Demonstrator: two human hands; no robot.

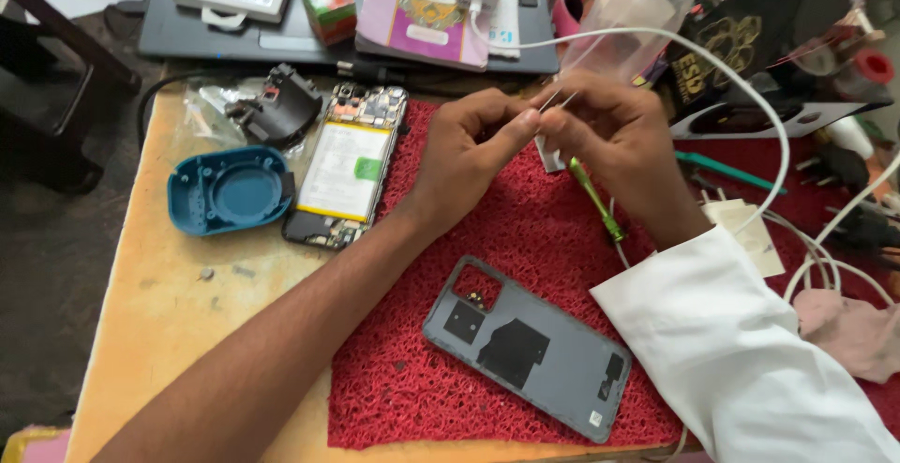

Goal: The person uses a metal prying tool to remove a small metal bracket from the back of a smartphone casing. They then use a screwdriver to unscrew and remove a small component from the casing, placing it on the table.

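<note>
Head view looks down at two hands meeting over a red mat [525,238]. Left hand [466,158] reaches in from the bare arm, with its fingertips pinched on a thin pair of tweezers [555,99]. Right hand [623,144] comes from a white sleeve and pinches the same spot — its fingers curl around a green screwdriver [596,202] that points down. What tiny part sits between the fingertips is too small to tell. One grey phone back cover [534,350] lies on the mat. One open phone [349,168] lies just beside the mat, next to one blue round shell [230,189] — one white cable [712,60] loops over the right hand.
</note>
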